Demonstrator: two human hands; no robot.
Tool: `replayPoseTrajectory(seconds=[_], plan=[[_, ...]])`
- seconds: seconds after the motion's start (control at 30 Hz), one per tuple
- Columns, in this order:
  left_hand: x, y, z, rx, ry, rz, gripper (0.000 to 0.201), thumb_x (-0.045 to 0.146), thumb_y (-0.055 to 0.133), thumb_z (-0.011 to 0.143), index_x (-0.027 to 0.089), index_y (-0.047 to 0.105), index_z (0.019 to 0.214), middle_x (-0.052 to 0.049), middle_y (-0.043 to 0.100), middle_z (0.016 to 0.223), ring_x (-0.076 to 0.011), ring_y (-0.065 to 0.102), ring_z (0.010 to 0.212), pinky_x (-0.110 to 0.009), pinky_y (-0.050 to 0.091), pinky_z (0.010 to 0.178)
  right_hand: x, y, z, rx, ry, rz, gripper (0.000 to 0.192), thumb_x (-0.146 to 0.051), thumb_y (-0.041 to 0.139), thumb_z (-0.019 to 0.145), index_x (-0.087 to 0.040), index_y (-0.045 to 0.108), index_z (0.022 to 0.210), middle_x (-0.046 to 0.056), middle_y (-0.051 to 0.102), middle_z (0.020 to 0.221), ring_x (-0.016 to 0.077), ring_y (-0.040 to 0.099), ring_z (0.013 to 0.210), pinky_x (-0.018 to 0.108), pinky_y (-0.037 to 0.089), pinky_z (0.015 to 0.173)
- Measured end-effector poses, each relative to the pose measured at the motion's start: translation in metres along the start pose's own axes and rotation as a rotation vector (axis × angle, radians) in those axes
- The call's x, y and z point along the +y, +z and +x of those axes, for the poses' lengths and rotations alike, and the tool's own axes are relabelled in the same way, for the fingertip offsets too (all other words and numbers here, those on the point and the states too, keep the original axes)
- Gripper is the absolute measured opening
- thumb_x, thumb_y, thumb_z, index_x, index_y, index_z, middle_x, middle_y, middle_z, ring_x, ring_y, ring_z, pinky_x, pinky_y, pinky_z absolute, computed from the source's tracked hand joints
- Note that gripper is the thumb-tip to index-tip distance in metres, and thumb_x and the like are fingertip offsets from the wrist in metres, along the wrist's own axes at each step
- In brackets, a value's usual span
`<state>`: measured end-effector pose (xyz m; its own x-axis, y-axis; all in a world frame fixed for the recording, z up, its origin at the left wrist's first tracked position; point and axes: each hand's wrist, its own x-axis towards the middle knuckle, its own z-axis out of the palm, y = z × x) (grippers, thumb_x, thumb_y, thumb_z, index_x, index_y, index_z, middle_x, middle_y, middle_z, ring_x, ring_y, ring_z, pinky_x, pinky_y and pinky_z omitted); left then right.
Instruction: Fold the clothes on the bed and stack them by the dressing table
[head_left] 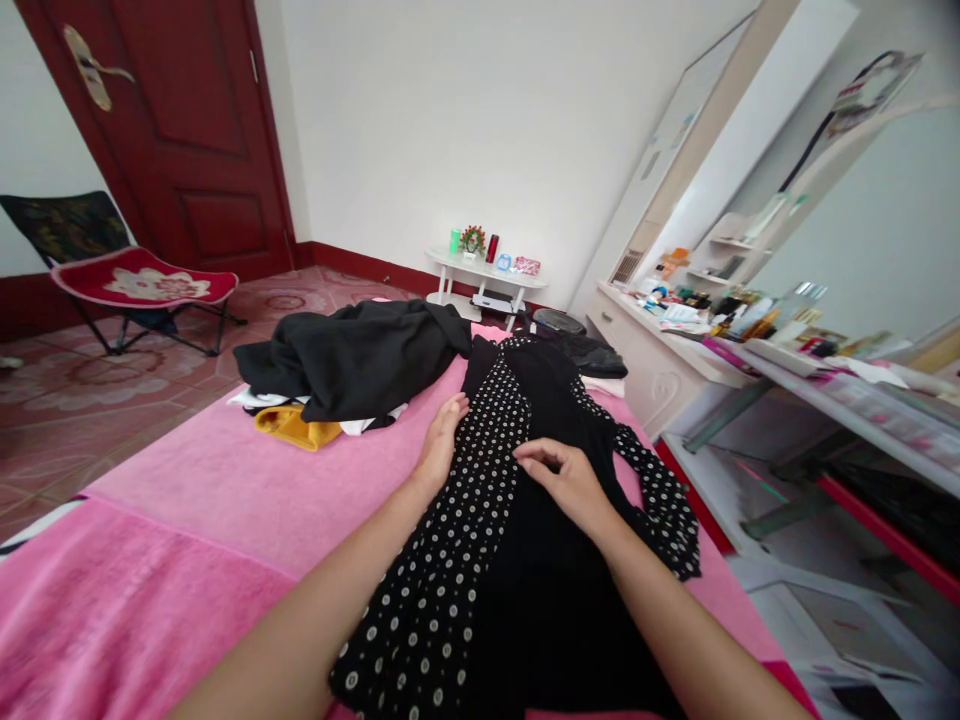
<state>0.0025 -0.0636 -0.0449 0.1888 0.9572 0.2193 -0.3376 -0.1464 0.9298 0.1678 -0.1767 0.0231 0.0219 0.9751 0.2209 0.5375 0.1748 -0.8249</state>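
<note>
From the head view I see a black polka-dot dress [480,520] spread lengthwise on the pink blanket [225,490] that covers the bed, its plain black middle panel running toward me and a dotted sleeve trailing off to the right edge. My left hand [441,445] lies flat on the dotted left side of the dress, fingers together and extended, pressing the fabric down; its grip is spread flat, holding nothing. My right hand [562,475] hovers on the black panel near the centre, thumb and forefinger drawn close as if nipping a small fold of cloth; I judge it a light pinch on the dress, though the dark fabric hides whether any cloth is truly caught.

Beyond the left hand sits a heap of black clothing [360,360] over a mustard-yellow garment [296,428], just apart from the dress. Further back stand a small white side table [484,275] with cups and a plant, a red folding chair [142,285] by the dark red door [180,130], and a cluttered dressing table [675,350] on the right.

As for risks, I judge the right sleeve lies close to the bed's edge and could slide off and drag the dress askew. The pinch may slip on thin fabric, and the flat left palm could bunch the dotted panel if it pushes sideways.
</note>
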Motion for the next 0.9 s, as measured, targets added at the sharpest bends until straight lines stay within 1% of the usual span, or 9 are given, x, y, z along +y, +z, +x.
replayPoseTrajectory(seconds=[0.2, 0.3, 0.4, 0.47, 0.57, 0.63, 0.7, 0.77, 0.9], plan=[[0.006, -0.001, -0.003, 0.022, 0.053, 0.248, 0.040, 0.040, 0.036, 0.095, 0.017, 0.054, 0.122, -0.007, 0.056, 0.130, -0.0190, 0.051, 0.120, -0.034, 0.036, 0.106, 0.038, 0.032, 0.027, 0.240, -0.114, -0.119, 0.023, -0.017, 0.049, 0.075, -0.020, 0.065, 0.091, 0.006, 0.063, 0.098, 0.0169, 0.062, 0.078, 0.032, 0.051, 0.071], [0.010, 0.003, -0.005, 0.007, 0.097, 0.363, 0.032, 0.032, 0.042, 0.092, 0.019, 0.058, 0.116, -0.006, 0.059, 0.124, -0.0179, 0.052, 0.118, -0.034, 0.037, 0.106, 0.059, 0.038, 0.031, 0.387, -0.041, -0.050, 0.024, -0.020, 0.047, 0.078, -0.018, 0.060, 0.098, 0.007, 0.062, 0.101, 0.0168, 0.063, 0.079, 0.034, 0.051, 0.074], [0.010, 0.007, -0.007, -0.054, 0.174, 0.534, 0.025, 0.022, 0.051, 0.086, 0.020, 0.064, 0.108, -0.005, 0.056, 0.126, -0.0185, 0.050, 0.120, -0.034, 0.034, 0.108, 0.073, 0.025, 0.044, 0.463, 0.086, -0.058, 0.029, -0.026, 0.047, 0.078, -0.017, 0.056, 0.105, 0.008, 0.062, 0.104, 0.0166, 0.064, 0.078, 0.031, 0.052, 0.067], [0.009, 0.009, -0.008, -0.106, 0.188, 0.641, 0.023, 0.018, 0.053, 0.084, 0.021, 0.067, 0.102, -0.005, 0.053, 0.130, -0.0196, 0.048, 0.121, -0.035, 0.034, 0.108, 0.079, 0.011, 0.059, 0.484, 0.161, -0.101, 0.036, -0.033, 0.045, 0.080, -0.016, 0.054, 0.110, 0.009, 0.063, 0.102, 0.0167, 0.065, 0.074, 0.027, 0.050, 0.056], [0.008, 0.011, -0.009, -0.160, 0.167, 0.742, 0.023, 0.017, 0.054, 0.083, 0.023, 0.069, 0.099, -0.004, 0.051, 0.132, -0.0204, 0.048, 0.121, -0.037, 0.036, 0.107, 0.085, -0.004, 0.086, 0.463, 0.209, -0.154, 0.043, -0.040, 0.044, 0.081, -0.013, 0.053, 0.113, 0.006, 0.066, 0.084, 0.0150, 0.063, 0.060, 0.025, 0.047, 0.050], [0.009, 0.011, -0.009, -0.168, 0.164, 0.785, 0.023, 0.017, 0.054, 0.082, 0.024, 0.069, 0.098, -0.003, 0.051, 0.131, -0.0206, 0.048, 0.121, -0.037, 0.036, 0.107, 0.088, -0.011, 0.104, 0.399, 0.214, -0.204, 0.035, -0.038, 0.051, 0.077, -0.014, 0.061, 0.101, 0.002, 0.065, 0.069, 0.0140, 0.060, 0.053, 0.025, 0.046, 0.052], [0.009, 0.011, -0.009, -0.174, 0.169, 0.817, 0.023, 0.017, 0.055, 0.082, 0.025, 0.069, 0.098, -0.002, 0.052, 0.131, -0.0207, 0.047, 0.121, -0.037, 0.036, 0.107, 0.091, -0.016, 0.117, 0.348, 0.208, -0.272, 0.019, -0.031, 0.057, 0.071, -0.017, 0.065, 0.080, 0.000, 0.065, 0.062, 0.0146, 0.061, 0.055, 0.025, 0.046, 0.058], [0.010, 0.011, -0.009, -0.184, 0.178, 0.845, 0.024, 0.017, 0.055, 0.082, 0.026, 0.069, 0.098, -0.001, 0.052, 0.131, -0.0207, 0.047, 0.121, -0.037, 0.037, 0.106, 0.094, -0.020, 0.125, 0.360, 0.211, -0.352, 0.009, -0.025, 0.058, 0.068, -0.019, 0.065, 0.069, 0.002, 0.066, 0.064, 0.0168, 0.063, 0.063, 0.026, 0.045, 0.064], [0.009, 0.012, -0.008, -0.217, 0.179, 0.908, 0.025, 0.016, 0.056, 0.081, 0.027, 0.070, 0.098, 0.000, 0.053, 0.130, -0.0211, 0.047, 0.121, -0.038, 0.038, 0.105, 0.105, -0.019, 0.123, 0.446, 0.273, -0.488, 0.014, -0.024, 0.053, 0.072, -0.021, 0.066, 0.075, 0.005, 0.068, 0.072, 0.0206, 0.063, 0.071, 0.029, 0.044, 0.068]])
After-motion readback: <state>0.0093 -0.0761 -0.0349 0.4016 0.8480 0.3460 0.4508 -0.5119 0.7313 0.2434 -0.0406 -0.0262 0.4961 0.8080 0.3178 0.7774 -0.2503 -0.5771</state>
